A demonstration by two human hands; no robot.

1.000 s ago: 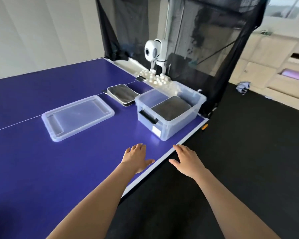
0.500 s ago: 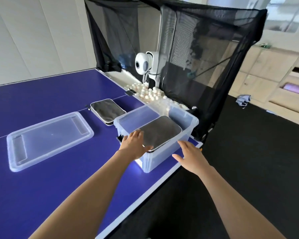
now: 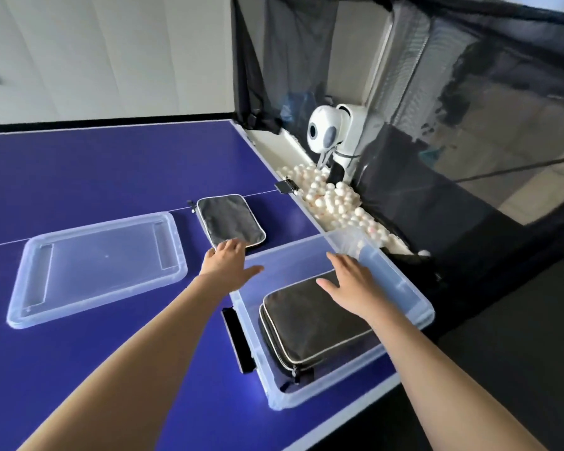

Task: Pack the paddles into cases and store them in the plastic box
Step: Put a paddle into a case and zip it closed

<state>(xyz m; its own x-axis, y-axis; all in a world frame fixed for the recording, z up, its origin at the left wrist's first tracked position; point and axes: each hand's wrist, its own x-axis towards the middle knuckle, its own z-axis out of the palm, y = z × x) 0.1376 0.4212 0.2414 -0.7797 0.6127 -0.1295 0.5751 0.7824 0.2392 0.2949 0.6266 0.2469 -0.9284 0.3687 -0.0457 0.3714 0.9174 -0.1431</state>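
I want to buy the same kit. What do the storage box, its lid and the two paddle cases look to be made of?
Storage box and lid: apparently translucent plastic, faintly frosted, since the blue table shows through. The case in the box and the case on the table: seemingly dark woven fabric with slight sheen, pale piping, and zips at their edges.

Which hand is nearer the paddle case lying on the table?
Left. The left hand touches the paddle case on the table; the right hand is over the plastic box.
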